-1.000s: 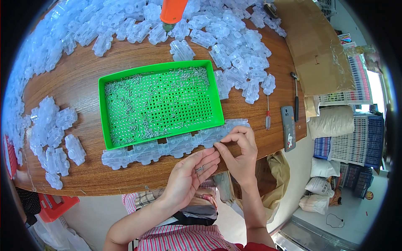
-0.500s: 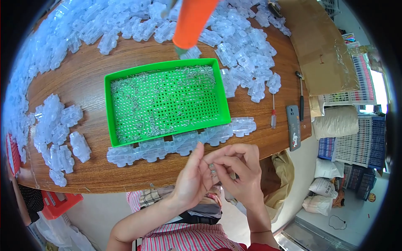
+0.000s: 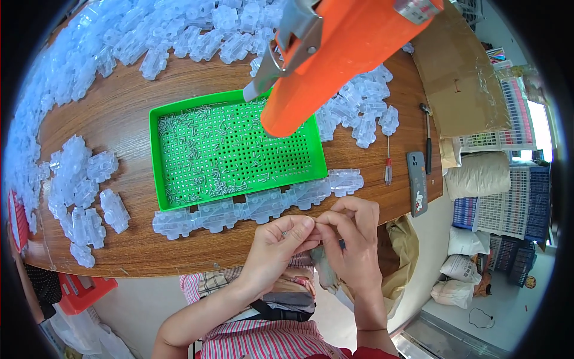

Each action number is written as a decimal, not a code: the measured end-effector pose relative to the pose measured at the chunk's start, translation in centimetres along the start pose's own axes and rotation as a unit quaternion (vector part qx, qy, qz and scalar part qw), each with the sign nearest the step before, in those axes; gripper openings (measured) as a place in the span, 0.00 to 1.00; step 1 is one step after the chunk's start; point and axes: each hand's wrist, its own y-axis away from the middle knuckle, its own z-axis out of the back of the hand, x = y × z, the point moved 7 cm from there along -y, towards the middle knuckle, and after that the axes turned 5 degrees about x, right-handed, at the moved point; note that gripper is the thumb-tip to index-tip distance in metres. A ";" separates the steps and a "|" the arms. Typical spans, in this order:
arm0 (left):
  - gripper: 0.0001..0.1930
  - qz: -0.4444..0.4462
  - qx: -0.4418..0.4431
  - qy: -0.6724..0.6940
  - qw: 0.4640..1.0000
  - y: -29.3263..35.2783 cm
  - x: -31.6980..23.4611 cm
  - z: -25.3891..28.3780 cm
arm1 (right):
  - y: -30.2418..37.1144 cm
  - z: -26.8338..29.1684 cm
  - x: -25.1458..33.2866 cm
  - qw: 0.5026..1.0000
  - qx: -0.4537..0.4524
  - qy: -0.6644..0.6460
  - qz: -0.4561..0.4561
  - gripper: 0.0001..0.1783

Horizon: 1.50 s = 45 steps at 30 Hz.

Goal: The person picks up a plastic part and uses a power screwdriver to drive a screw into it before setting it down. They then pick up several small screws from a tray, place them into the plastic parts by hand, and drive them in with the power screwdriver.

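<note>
The left hand (image 3: 274, 254) and the right hand (image 3: 354, 251) meet over the near edge of the table (image 3: 133, 251). On each, the thumb and first finger are closed in a pinch, tip right by tip. If they hold something tiny, it is hidden; I cannot tell what it is or which way it points. The step looks like working at something very small, and the next move seems to call for a light, steady pinch. Just past the fingertips, a row of clear parts (image 3: 269, 205) lies flat along the near side of the green tray (image 3: 156, 161). The row's long way runs left to right, its right end a bit farther off. The tray's long side points the same way. Silver screws (image 3: 209, 182) lie in it, pointing all ways, and an orange tool (image 3: 341, 66) hangs over its right part.
</note>
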 end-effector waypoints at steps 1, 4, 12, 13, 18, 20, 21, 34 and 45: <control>0.14 0.012 0.000 0.014 1.000 0.0 0.0 0.1 | 0.1 -0.3 0.0 1.000 0.003 -0.002 0.001 0.11; 0.13 0.043 0.017 0.081 0.996 -0.1 0.3 0.2 | 0.4 -0.8 -0.1 0.999 -0.005 -0.044 -0.002 0.09; 0.12 0.062 0.060 0.135 0.987 0.1 1.3 -0.6 | 1.4 -0.5 -0.5 0.988 -0.051 -0.137 -0.057 0.07; 0.11 0.056 0.045 0.127 0.989 0.0 1.3 -0.3 | 1.4 -0.7 -0.7 0.983 -0.045 -0.162 -0.078 0.08; 0.11 0.045 0.006 0.090 0.995 0.1 1.3 0.5 | 1.1 -0.8 -0.1 0.995 -0.039 -0.080 -0.041 0.08; 0.11 0.020 0.014 0.069 0.997 0.2 1.2 0.6 | 1.2 -0.8 0.1 0.997 -0.034 -0.059 -0.032 0.09; 0.11 0.022 0.012 0.071 0.997 0.3 1.2 0.7 | 1.0 -0.9 -0.3 0.992 -0.022 -0.110 -0.054 0.09; 0.24 0.016 -0.046 0.105 0.993 2.3 -0.5 2.3 | -1.7 -3.8 -1.1 0.996 -0.084 -0.032 0.003 0.06; 0.24 0.016 -0.036 0.156 0.987 2.1 -0.2 2.6 | -1.2 -3.8 0.1 0.988 -0.096 0.081 0.087 0.13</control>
